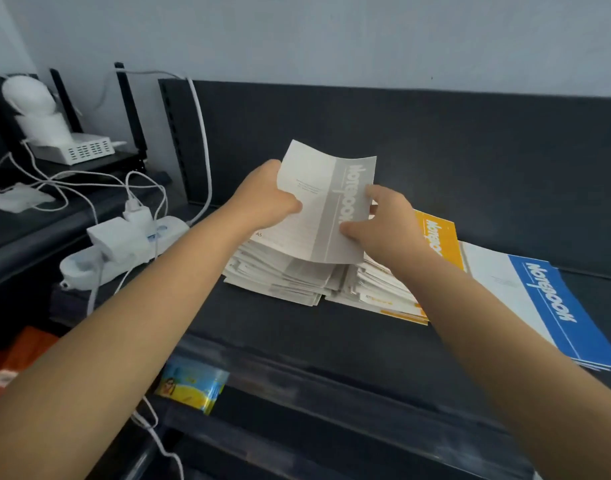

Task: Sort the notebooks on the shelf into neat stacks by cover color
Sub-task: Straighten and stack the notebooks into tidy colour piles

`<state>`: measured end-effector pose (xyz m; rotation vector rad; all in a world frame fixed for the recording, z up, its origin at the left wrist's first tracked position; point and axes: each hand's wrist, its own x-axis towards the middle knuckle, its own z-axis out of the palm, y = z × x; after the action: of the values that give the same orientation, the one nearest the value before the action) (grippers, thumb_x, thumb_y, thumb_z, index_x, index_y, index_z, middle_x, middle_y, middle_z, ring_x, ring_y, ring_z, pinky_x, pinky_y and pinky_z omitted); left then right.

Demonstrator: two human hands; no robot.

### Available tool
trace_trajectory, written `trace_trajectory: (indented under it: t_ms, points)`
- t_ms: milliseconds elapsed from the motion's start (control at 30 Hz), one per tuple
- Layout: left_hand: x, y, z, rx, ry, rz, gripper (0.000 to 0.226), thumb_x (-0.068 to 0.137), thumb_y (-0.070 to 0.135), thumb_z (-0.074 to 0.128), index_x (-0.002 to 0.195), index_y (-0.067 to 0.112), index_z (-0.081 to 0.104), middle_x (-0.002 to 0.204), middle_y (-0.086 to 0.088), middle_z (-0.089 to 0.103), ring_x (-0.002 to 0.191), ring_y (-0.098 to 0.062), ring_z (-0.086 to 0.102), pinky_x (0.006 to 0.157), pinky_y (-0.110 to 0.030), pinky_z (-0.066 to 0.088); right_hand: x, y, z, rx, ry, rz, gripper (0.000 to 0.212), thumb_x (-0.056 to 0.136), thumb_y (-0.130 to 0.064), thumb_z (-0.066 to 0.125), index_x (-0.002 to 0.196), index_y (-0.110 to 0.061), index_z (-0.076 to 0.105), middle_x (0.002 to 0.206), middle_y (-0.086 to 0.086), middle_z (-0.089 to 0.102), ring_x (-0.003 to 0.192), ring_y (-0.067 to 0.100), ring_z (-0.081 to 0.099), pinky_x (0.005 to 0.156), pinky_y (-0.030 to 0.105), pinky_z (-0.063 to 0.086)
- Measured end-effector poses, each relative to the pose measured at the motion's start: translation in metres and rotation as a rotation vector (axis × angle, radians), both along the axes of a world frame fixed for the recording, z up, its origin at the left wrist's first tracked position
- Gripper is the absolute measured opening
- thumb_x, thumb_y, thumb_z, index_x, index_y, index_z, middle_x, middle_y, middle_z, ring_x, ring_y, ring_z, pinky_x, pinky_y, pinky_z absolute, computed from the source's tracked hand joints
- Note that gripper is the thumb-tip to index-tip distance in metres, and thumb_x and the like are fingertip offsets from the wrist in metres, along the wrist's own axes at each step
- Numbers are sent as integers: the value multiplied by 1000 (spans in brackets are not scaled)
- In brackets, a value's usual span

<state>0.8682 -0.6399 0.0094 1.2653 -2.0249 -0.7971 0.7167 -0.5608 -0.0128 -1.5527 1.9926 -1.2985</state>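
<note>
Both hands, left hand (267, 199) and right hand (383, 223), pinch grey notebook (326, 206) above grey stack (280, 275)

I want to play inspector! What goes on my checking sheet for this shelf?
Surface: dark grey flat shelf carrying notebooks.
Job's things: grey-banded white notebook held over the grey notebook stack; yellow notebook stack beside it; blue notebooks far right.
Clutter: yellow-and-blue packet below the shelf; white router at left.
Hands: left hand grips the notebook's left edge; right hand pinches its right edge.
Cables: white power strip with plugs; white cables trailing.
Surroundings: pale wall behind.
</note>
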Motion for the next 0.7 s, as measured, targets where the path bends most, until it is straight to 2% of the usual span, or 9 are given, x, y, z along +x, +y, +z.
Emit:
trace_trajectory:
  t_ms: [67,200,267,333,400,467,567,633,700]
  points:
    - [6,-14,-3,1,-39,-21,34,84,6,67,116,10,56,112,-5,63,97,-20,62,81,-36,53,9,-11,-1,41,91,-31,32,85,-4,61,117,-6,60,111,2,56,98,20,54,69,22,43]
    - [11,-38,-9,-15,-112,-111,23,86,1,64,108,-1,62,111,-16,66,101,-30,63,82,-39,52,20,-35,-5,113,200,-94,48,87,-7,59,133,-18,53,136,-3,49,121,16,47,71,8,28]
    - [12,-53,-19,-4,-164,-146,23,85,5,68,106,0,62,111,-15,66,99,-29,64,82,-39,53,23,-44,-9,184,287,-137,49,85,-8,58,132,-20,53,140,1,45,129,20,38,85,15,30]
    - [12,-68,-30,13,-250,-159,33,80,16,74,107,5,59,117,-11,59,93,-23,62,72,-35,52,25,-48,-13,264,397,-214,52,83,-11,58,134,-22,52,150,8,32,140,26,21,107,35,21]
    - [12,-78,-39,19,-367,-158,45,79,29,76,115,13,54,127,-5,47,96,-16,53,68,-27,43,23,-49,-15,286,429,-269,51,84,-14,58,134,-24,52,154,8,26,143,27,13,112,42,16]
    - [9,-84,-43,-20,-446,-166,58,81,37,73,129,15,49,132,-6,42,113,-21,45,79,-28,38,17,-47,-16,300,402,-301,48,86,-21,59,133,-25,53,149,6,33,139,28,21,109,40,21]
    - [-1,-85,-38,-183,-470,-191,61,83,43,68,134,15,49,135,-7,43,127,-27,36,90,-32,35,6,-44,-11,308,368,-306,44,87,-29,60,130,-23,56,140,4,46,131,27,36,102,34,31]
    - [-12,-82,-32,-263,-409,-218,59,86,45,65,134,15,49,135,-5,45,127,-26,37,95,-33,37,-4,-43,-7,334,359,-314,44,89,-35,60,131,-22,55,135,0,52,125,23,45,90,28,36]
    - [-28,-74,-27,-249,-300,-272,47,88,43,64,125,16,55,125,-1,52,116,-20,48,95,-34,42,-16,-43,-5,350,300,-323,48,90,-40,59,133,-20,53,136,-1,53,123,22,48,84,26,35]
